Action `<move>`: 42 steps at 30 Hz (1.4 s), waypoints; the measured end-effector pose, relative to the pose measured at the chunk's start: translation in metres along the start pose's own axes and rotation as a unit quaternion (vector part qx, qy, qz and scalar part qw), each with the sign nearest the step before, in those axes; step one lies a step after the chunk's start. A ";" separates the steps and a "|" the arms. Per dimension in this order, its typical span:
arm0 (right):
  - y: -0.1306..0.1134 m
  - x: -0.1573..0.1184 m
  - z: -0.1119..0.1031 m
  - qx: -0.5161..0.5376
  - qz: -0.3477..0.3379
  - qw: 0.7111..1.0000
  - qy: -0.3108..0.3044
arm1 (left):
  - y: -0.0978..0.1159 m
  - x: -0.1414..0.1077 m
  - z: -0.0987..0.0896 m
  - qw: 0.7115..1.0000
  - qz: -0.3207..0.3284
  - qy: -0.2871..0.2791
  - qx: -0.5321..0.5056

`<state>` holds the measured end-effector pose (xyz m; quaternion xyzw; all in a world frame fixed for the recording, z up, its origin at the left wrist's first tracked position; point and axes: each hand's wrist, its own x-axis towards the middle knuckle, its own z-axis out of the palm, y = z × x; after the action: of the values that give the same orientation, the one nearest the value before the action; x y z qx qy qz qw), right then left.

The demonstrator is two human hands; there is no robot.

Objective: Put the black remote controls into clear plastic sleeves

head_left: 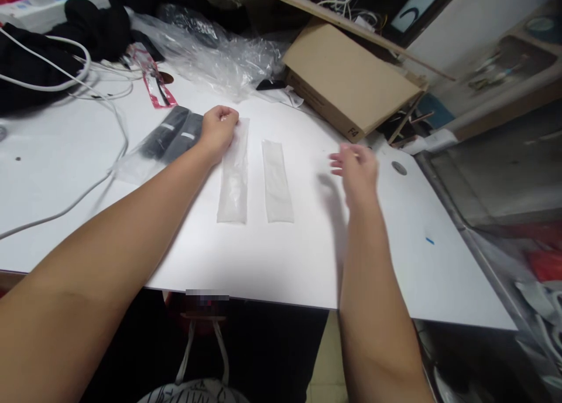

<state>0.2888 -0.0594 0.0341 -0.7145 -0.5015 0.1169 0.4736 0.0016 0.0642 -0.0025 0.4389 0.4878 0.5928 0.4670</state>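
My left hand (218, 132) is closed at the upper left edge of a long, narrow clear plastic bag (233, 186) lying flat on the white table; its fingers cover that corner. To the right lies a second narrow plastic bag (278, 183), roughly parallel and untouched. My right hand (357, 170), somewhat blurred, is over the table farther right, with its fingers apart and nothing visible in them. Beside my left wrist lies a clear bag holding dark folded items with white bands (173, 136), partly hidden by my forearm.
A cardboard box (351, 75) stands at the back right. Crumpled clear plastic (215, 54) is heaped behind the bags. A red-edged packet (153, 78) and a white cable (120, 122) lie at the left. A small blue piece (429, 241) rests near the right edge.
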 end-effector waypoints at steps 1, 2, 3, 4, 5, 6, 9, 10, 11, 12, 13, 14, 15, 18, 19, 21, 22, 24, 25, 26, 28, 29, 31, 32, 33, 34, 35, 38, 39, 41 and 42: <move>-0.015 -0.012 0.020 0.045 -0.003 0.997 -0.064 | 0.001 0.000 0.000 1.000 -0.005 0.008 -0.007; -0.031 -0.025 0.038 0.061 -0.015 0.991 -0.121 | 0.002 0.000 0.000 1.000 -0.009 0.016 -0.014; -0.045 -0.039 0.054 0.059 -0.027 0.985 -0.158 | 0.003 -0.001 0.001 0.999 -0.011 0.025 -0.023; -0.057 -0.052 0.066 0.049 -0.033 0.980 -0.188 | 0.003 -0.001 0.001 0.999 -0.014 0.034 -0.032; -0.067 -0.064 0.074 0.040 -0.031 0.974 -0.220 | 0.004 -0.002 0.002 0.998 -0.016 0.044 -0.042; -0.074 -0.074 0.080 0.039 -0.028 0.971 -0.236 | 0.004 -0.002 0.002 0.997 -0.018 0.054 -0.052; -0.081 -0.090 0.085 0.056 -0.019 0.956 -0.287 | 0.005 -0.003 0.004 0.994 -0.027 0.079 -0.074; -0.082 -0.091 0.085 0.068 -0.014 0.952 -0.297 | 0.005 -0.003 0.004 0.993 -0.029 0.085 -0.079; -0.081 -0.091 0.084 0.082 -0.006 0.950 -0.302 | 0.005 -0.003 0.005 0.992 -0.033 0.089 -0.083; -0.081 -0.090 0.084 0.096 0.004 0.950 -0.299 | 0.005 -0.002 0.005 0.991 -0.037 0.091 -0.088; -0.081 -0.088 0.083 0.108 0.015 0.951 -0.288 | 0.005 -0.002 0.005 0.990 -0.042 0.092 -0.094; -0.080 -0.085 0.082 0.117 0.027 0.955 -0.273 | 0.004 -0.001 0.004 0.990 -0.047 0.091 -0.102; -0.080 -0.082 0.081 0.122 0.039 0.958 -0.256 | 0.004 0.000 0.004 0.989 -0.053 0.088 -0.110; -0.076 -0.071 0.074 0.129 0.066 0.968 -0.207 | 0.003 0.002 0.003 0.987 -0.067 0.074 -0.128; -0.074 -0.068 0.071 0.135 0.073 0.969 -0.193 | 0.003 0.003 0.002 0.987 -0.070 0.066 -0.130; -0.069 -0.060 0.064 0.141 0.080 0.972 -0.170 | 0.004 0.003 0.002 0.988 -0.074 0.042 -0.127; -0.066 -0.057 0.060 0.136 0.078 0.974 -0.162 | 0.005 0.003 0.001 0.990 -0.074 0.026 -0.119; -0.060 -0.051 0.054 0.115 0.064 0.980 -0.151 | 0.006 0.001 0.001 0.994 -0.063 -0.003 -0.089; -0.057 -0.049 0.052 0.105 0.055 0.982 -0.148 | 0.005 0.001 0.000 0.996 -0.052 -0.015 -0.065; -0.055 -0.047 0.050 0.098 0.047 0.983 -0.145 | 0.005 0.000 0.000 0.998 -0.036 -0.024 -0.039; -0.051 -0.043 0.048 0.096 0.047 0.985 -0.137 | 0.002 -0.001 0.000 0.999 0.003 -0.032 0.013; -0.050 -0.042 0.048 0.096 0.052 0.985 -0.131 | 0.001 -0.001 -0.001 0.999 0.021 -0.032 0.033; -0.047 -0.039 0.048 0.095 0.063 0.987 -0.113 | -0.003 0.000 -0.001 0.997 0.050 -0.028 0.059; -0.046 -0.037 0.049 0.092 0.066 0.988 -0.101 | -0.004 0.002 -0.002 0.996 0.059 -0.024 0.068; -0.044 -0.036 0.050 0.089 0.066 0.990 -0.087 | -0.005 0.003 -0.003 0.995 0.066 -0.020 0.076; -0.041 -0.034 0.051 0.086 0.065 0.992 -0.072 | -0.006 0.005 -0.004 0.994 0.070 -0.016 0.086; -0.038 -0.032 0.052 0.084 0.062 0.993 -0.057 | -0.006 0.007 -0.005 0.992 0.075 -0.011 0.097; -0.027 -0.027 0.055 0.078 0.054 0.995 -0.018 | -0.007 0.010 -0.007 0.987 0.090 0.007 0.134; -0.023 -0.026 0.056 0.076 0.053 0.996 -0.010 | -0.007 0.011 -0.007 0.985 0.097 0.013 0.142; -0.018 -0.023 0.057 0.073 0.058 0.996 -0.001 | -0.007 0.010 -0.008 0.983 0.105 0.020 0.147; -0.017 -0.023 0.057 0.072 0.064 0.995 0.003 | -0.007 0.010 -0.008 0.984 0.104 0.021 0.145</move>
<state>0.2318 -0.0455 0.0106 -0.7098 -0.4434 0.1809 0.5166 -0.0072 0.0728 -0.0095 0.5374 0.5303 0.5700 0.3240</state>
